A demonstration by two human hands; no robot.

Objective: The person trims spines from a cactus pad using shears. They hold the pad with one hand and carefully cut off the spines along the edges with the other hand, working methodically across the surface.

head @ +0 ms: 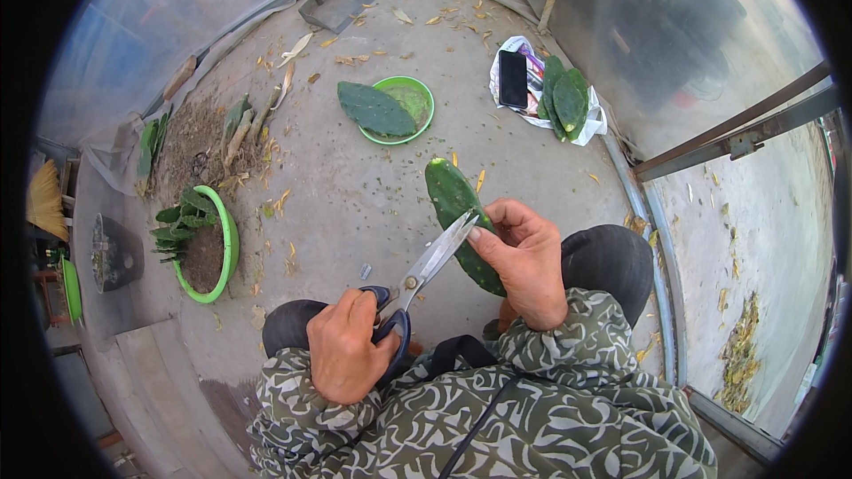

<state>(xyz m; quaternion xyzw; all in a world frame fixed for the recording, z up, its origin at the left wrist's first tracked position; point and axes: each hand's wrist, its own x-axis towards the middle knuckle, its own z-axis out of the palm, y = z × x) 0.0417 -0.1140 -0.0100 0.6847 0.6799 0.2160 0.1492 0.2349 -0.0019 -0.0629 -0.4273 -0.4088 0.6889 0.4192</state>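
My right hand [526, 256] grips a long green cactus pad [452, 196] by its right edge, between thumb and fingers. My left hand [349, 346] is closed round the dark blue handles of a pair of scissors [426, 263]. The metal blades lie over the middle of the pad, their tips slightly apart beside my right thumb. Beyond them, another cactus pad [373, 108] rests across a green-rimmed dish [431, 110]. More cactus pads [570, 101] lie on a white plastic bag [592, 125] at the upper right.
A black phone [513, 78] lies on the bag. At left stand a bright green pot [231, 239] of soil and cactus and a dark bucket [123, 253]. Cut cactus stems [239, 133] lie on loose soil. A dustpan [336, 6] sits farther back, and a metal door track [655, 266] runs at right.
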